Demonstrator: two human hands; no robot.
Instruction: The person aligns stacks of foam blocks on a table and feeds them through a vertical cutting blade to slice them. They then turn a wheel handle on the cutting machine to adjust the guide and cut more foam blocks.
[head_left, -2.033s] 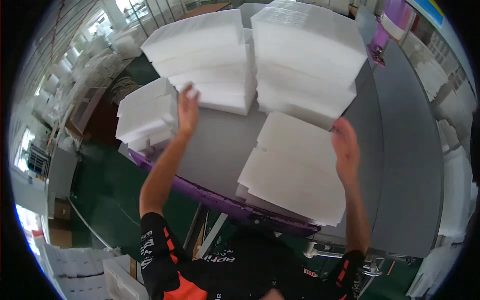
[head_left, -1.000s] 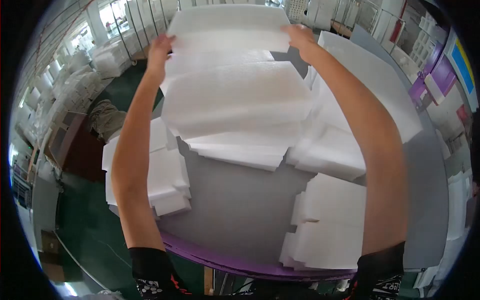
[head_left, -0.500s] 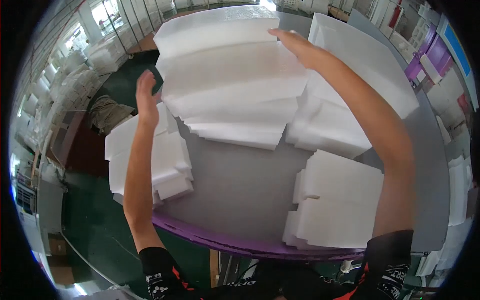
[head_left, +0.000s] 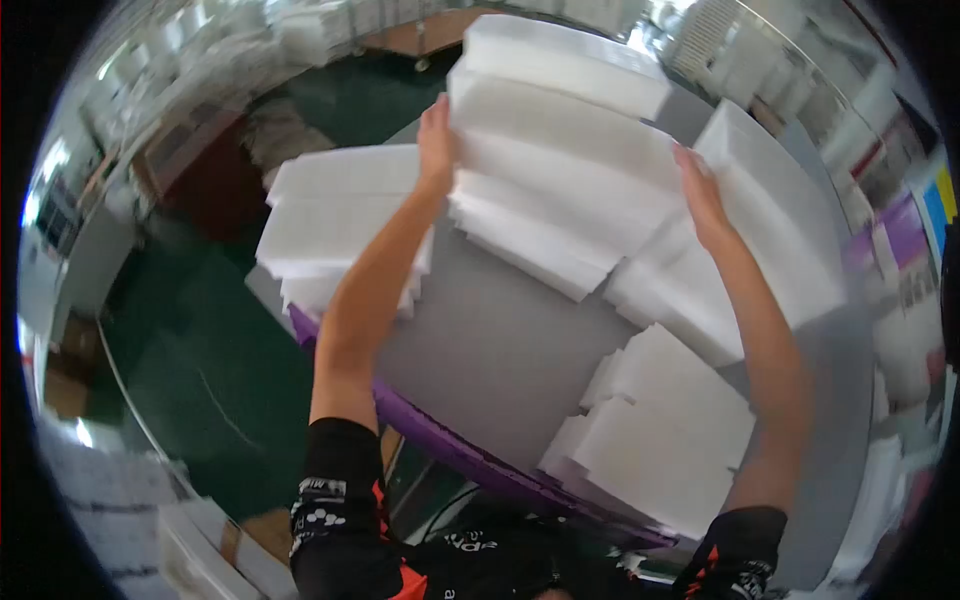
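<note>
A large stack of white foam sheets [head_left: 560,150] lies on the grey table [head_left: 470,350], its near layers stepped. My left hand [head_left: 437,148] is at the stack's left end, fingers stretched up along it. At the right end, my right hand [head_left: 703,192] has its fingers extended against the edge. Neither hand's fingers wrap around the sheets. A smaller foam stack [head_left: 340,215] sits beneath and beside my left forearm. Close to my right forearm are another small stack [head_left: 660,430] and a taller foam pile [head_left: 775,220].
Purple edging [head_left: 450,435] runs along the table's near side. Left of the table is green floor [head_left: 190,370], with a brown box [head_left: 195,165] beyond it. A wheeled trolley [head_left: 430,35] stands at the back.
The view has swung left, so the table appears rotated and shifted right. My left hand has come in to the large stack's left end; my right hand has moved down along its right end.
</note>
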